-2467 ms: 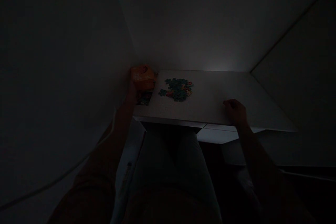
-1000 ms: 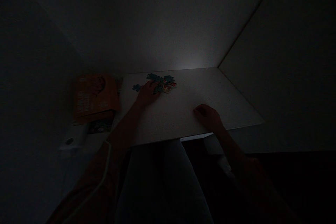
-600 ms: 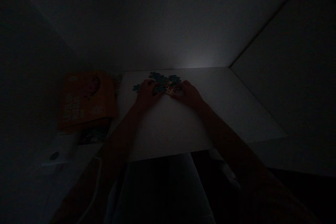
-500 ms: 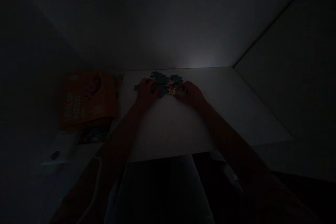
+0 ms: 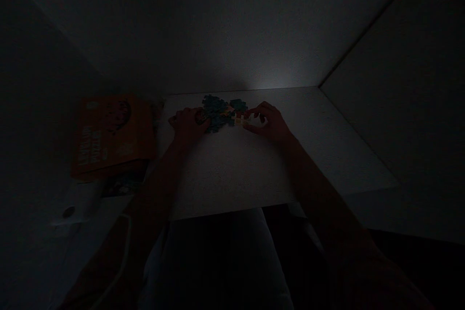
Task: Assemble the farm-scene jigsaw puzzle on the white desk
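"Two hands at the puzzle pieces [image 5: 216, 112]?"
"Yes. The left hand [image 5: 187, 124] has just shifted outward to the pile's left end, the right hand [image 5: 271, 121] at its right, so more pieces lie uncovered between them."
"Pinching any?"
"Fingers are curved; too dark to tell."
"Surroundings?"
"Pale bench [image 5: 232, 169], orange box [image 5: 114, 140] left of the pile, wall [image 5: 218, 29] behind, dim room."

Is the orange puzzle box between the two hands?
No, the orange puzzle box lies to the left of the left hand, and the jigsaw pieces lie between that hand and the right hand.
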`<state>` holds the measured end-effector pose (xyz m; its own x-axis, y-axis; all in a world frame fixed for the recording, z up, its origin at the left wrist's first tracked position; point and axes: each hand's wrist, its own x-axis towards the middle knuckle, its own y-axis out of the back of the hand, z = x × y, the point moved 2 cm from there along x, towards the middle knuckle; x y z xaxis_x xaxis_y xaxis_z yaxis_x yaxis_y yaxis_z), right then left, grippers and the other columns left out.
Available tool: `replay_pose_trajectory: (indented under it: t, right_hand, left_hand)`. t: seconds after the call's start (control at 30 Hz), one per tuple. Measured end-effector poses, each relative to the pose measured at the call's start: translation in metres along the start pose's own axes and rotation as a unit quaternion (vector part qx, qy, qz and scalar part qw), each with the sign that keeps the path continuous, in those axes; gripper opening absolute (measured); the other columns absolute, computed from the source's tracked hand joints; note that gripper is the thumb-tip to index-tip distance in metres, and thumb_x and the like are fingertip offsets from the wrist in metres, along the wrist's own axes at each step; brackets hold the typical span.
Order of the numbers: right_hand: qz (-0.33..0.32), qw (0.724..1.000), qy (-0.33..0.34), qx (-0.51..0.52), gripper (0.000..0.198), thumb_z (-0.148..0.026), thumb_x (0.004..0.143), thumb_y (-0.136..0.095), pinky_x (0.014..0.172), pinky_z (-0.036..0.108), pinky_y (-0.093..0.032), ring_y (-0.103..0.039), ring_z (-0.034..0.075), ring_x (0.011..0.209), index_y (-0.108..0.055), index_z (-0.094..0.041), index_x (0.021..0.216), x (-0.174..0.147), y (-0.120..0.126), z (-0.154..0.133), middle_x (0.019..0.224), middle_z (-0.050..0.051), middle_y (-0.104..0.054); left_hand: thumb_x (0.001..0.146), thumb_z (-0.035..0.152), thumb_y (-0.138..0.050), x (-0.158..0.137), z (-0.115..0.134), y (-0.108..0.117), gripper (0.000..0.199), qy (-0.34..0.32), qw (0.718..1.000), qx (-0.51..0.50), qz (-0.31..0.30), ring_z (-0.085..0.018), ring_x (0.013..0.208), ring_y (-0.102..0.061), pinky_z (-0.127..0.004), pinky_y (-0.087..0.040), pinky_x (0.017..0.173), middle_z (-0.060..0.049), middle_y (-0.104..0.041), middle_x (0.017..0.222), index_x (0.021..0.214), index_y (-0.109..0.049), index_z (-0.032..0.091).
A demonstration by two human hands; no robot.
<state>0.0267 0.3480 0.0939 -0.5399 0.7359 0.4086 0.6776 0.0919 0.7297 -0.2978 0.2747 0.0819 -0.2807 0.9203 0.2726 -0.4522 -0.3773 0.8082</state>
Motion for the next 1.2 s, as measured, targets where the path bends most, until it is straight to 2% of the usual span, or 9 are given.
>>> replay_pose_trajectory:
  t: [0.13,0.23,0.37,0.47,0.57,0.77,1.0,1.1,1.2]
  right_hand:
    - [-0.042,0.999,0.016,-0.002,0.05,-0.064,0.098,-0.092,0.106,0.052,-0.057,-0.073,0.029,0.103,-0.086,-0.034,0.137,0.002,-0.009,0.005,0.127,0.009,-0.079]
    - [0.008,0.997,-0.05,-0.056,0.049,-0.061,0.106,-0.083,0.111,0.058,-0.054,-0.074,0.034,0.111,-0.084,-0.029,0.143,0.006,-0.015,0.02,0.131,0.013,-0.078]
    - [0.028,0.984,-0.121,-0.127,0.061,-0.061,0.101,-0.085,0.117,0.066,-0.048,-0.07,0.044,0.131,-0.082,-0.024,0.15,0.008,-0.024,0.033,0.14,0.02,-0.073]
    - [0.02,0.982,-0.13,-0.138,0.055,-0.065,0.101,-0.082,0.12,0.069,-0.044,-0.067,0.046,0.137,-0.088,-0.027,0.14,0.008,-0.025,0.032,0.144,0.02,-0.071]
    - [0.013,0.983,-0.135,-0.121,0.049,-0.067,0.101,-0.082,0.118,0.067,-0.044,-0.07,0.043,0.127,-0.09,-0.026,0.126,0.009,-0.022,0.029,0.133,0.018,-0.074]
    - [0.077,0.989,-0.111,-0.066,0.045,-0.067,0.093,-0.093,0.106,0.058,-0.054,-0.074,0.033,0.103,-0.088,-0.026,0.111,0.009,-0.014,0.035,0.118,0.013,-0.078]
    - [0.154,0.985,-0.048,0.059,0.036,-0.041,0.085,-0.103,0.098,0.05,-0.061,-0.073,0.027,0.097,-0.086,-0.029,0.115,0.007,-0.004,0.03,0.12,0.008,-0.082]
    - [0.123,0.987,-0.008,0.107,0.037,-0.046,0.085,-0.105,0.095,0.049,-0.061,-0.073,0.028,0.1,-0.087,-0.031,0.113,0.007,-0.002,0.024,0.119,0.008,-0.082]
    - [0.023,0.995,0.021,0.097,0.042,-0.052,0.084,-0.106,0.101,0.053,-0.059,-0.074,0.032,0.109,-0.088,-0.033,0.117,0.005,-0.007,0.019,0.122,0.008,-0.083]
  left_hand:
    - [0.096,0.053,-0.089,0.001,0.003,0.007,0.056,-0.001,0.997,-0.076,0.001,-0.05,0.148,-0.06,-0.072,-0.036,0.129,-0.018,-0.074,0.143,0.145,-0.078,0.028]
    - [0.096,0.047,-0.091,0.0,0.007,0.008,0.057,-0.014,0.993,-0.117,0.005,-0.046,0.148,-0.062,-0.066,-0.04,0.128,-0.016,-0.073,0.143,0.148,-0.077,0.029]
    - [0.094,0.04,-0.096,0.0,0.012,0.004,0.06,-0.07,0.993,-0.099,0.012,-0.042,0.145,-0.066,-0.065,-0.039,0.132,-0.013,-0.076,0.143,0.149,-0.075,0.028]
    - [0.093,0.036,-0.099,0.002,0.014,-0.001,0.063,-0.136,0.987,-0.084,0.009,-0.039,0.14,-0.069,-0.058,-0.049,0.127,-0.013,-0.075,0.147,0.15,-0.074,0.025]
    - [0.095,0.031,-0.097,0.004,0.013,-0.004,0.063,-0.182,0.979,-0.089,0.016,-0.036,0.138,-0.07,-0.053,-0.056,0.122,-0.013,-0.075,0.147,0.152,-0.072,0.024]
    - [0.095,0.025,-0.093,0.006,0.01,-0.006,0.063,-0.173,0.982,-0.067,0.023,-0.039,0.143,-0.069,-0.058,-0.054,0.126,-0.015,-0.074,0.152,0.154,-0.071,0.025]
    - [0.101,0.036,-0.088,0.0,0.018,-0.005,0.06,-0.154,0.987,-0.03,0.019,-0.041,0.152,-0.066,-0.058,-0.05,0.128,-0.015,-0.071,0.16,0.158,-0.07,0.03]
    - [0.103,0.042,-0.091,0.0,0.019,-0.005,0.058,-0.164,0.985,-0.041,0.03,-0.041,0.147,-0.067,-0.06,-0.05,0.126,-0.015,-0.073,0.155,0.156,-0.071,0.029]
    - [0.103,0.049,-0.094,0.001,0.017,-0.005,0.059,-0.181,0.98,-0.058,0.057,-0.039,0.143,-0.067,-0.061,-0.05,0.124,-0.014,-0.072,0.152,0.154,-0.072,0.029]
